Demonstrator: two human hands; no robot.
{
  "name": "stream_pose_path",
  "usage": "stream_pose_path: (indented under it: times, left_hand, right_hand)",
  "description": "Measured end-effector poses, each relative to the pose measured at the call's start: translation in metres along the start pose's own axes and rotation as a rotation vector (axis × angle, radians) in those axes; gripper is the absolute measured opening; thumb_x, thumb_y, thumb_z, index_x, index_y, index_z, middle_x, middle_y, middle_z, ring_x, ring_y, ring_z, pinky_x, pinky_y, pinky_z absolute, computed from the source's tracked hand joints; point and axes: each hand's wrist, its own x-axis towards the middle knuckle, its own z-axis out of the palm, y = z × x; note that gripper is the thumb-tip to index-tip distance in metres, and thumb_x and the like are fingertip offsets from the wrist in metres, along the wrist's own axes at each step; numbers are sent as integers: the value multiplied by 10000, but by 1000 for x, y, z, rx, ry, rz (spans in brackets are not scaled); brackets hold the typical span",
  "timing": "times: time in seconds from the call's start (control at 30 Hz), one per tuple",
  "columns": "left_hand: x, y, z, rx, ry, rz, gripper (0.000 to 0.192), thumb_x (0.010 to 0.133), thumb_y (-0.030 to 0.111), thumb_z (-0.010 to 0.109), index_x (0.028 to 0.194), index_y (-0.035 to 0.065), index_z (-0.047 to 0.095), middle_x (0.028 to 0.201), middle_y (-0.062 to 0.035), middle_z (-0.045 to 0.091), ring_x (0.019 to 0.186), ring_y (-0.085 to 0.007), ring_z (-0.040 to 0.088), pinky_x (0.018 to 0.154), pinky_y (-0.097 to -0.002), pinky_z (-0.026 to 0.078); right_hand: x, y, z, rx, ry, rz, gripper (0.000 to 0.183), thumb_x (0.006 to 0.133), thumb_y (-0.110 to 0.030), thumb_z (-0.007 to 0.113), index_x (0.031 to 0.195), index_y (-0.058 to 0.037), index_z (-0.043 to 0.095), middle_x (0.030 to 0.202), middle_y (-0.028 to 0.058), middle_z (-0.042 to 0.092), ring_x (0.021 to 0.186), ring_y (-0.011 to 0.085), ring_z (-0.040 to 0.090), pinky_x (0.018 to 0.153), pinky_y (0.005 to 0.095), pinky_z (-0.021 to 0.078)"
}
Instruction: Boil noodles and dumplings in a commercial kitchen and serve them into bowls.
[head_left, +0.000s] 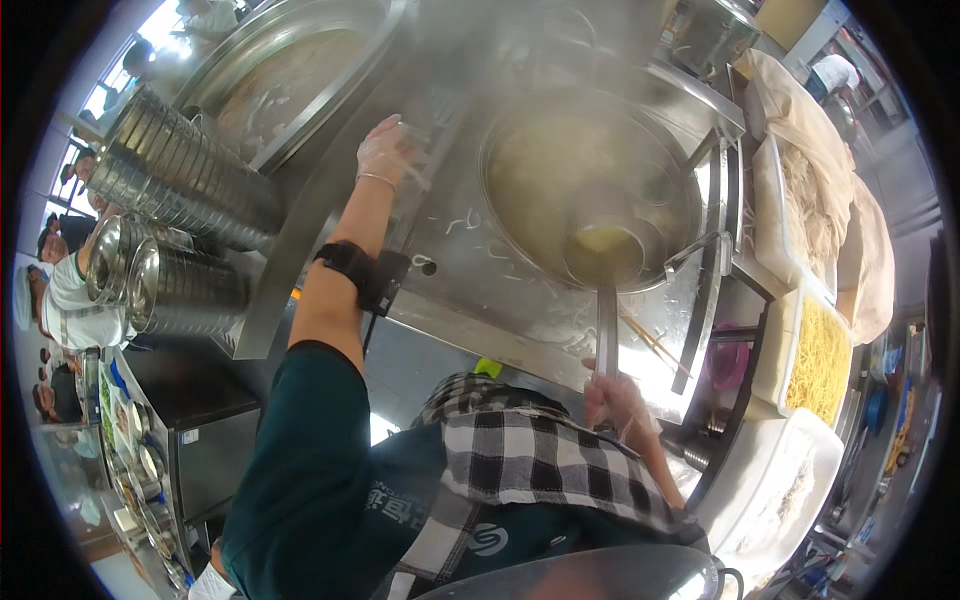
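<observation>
My right hand (619, 405), in a clear plastic glove, grips the long metal handle of a ladle (606, 330). The ladle's round bowl holds yellowish liquid and lies over the near edge of a steaming round pot (499, 217) of cloudy liquid, set into a steel counter. My left hand (386, 154), gloved too, reaches out above the steel strip between this pot and a larger vat (300, 112). Its fingers are blurred, and I cannot tell whether they hold anything. A pair of chopsticks (652, 341) lies on the counter right of the ladle handle.
Tall stacks of metal bowls (180, 172) stand at the left. Along the right are white tubs, one with yellow noodles (817, 360), another with pale noodles (806, 206) partly under a cloth (795, 105). Noodle scraps dot the counter (465, 277). Several people are at the far left.
</observation>
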Motion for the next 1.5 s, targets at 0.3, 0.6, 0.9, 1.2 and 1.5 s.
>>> stream_pose_path:
  times: [0.3,0.6,0.9,1.2,1.5]
  left_hand:
    - [1,35,-31,356,-15,-121,420,697,150,662,1089,61,540,887,-116,587,810,-243,601,655,-349,491]
    - [-175,163,-96,799,617,946,494,638,286,724,1024,24,561,791,-137,554,786,-266,530,739,-339,433]
    - [-204,298,-345,1419,1410,161,538,626,478,623,928,32,634,1000,-187,587,975,-313,544,854,-356,407]
    - [-190,305,-374,2522,812,-34,216,725,175,503,875,102,640,949,-109,614,907,-276,581,725,-371,471]
    - [-162,316,-457,2470,493,555,139,592,95,640,722,69,597,781,-105,602,780,-270,580,642,-364,465]
  right_hand:
    - [-4,-23,8,25,12,56,490,814,-81,452,1223,103,257,559,-29,373,433,83,397,382,205,334]
    - [9,33,-10,-282,-162,-256,269,846,-161,363,630,-29,455,454,3,413,432,117,436,815,336,413]
    - [32,59,-25,-254,-205,-240,387,805,-102,462,1150,18,334,550,-18,365,447,108,423,437,248,411]
    - [29,35,-22,18,-109,-139,462,780,-101,496,1170,73,321,518,-26,368,395,111,389,390,228,356]
    - [24,29,-10,-44,-80,-157,406,801,-166,511,1095,75,366,543,-16,380,432,111,438,408,237,355]
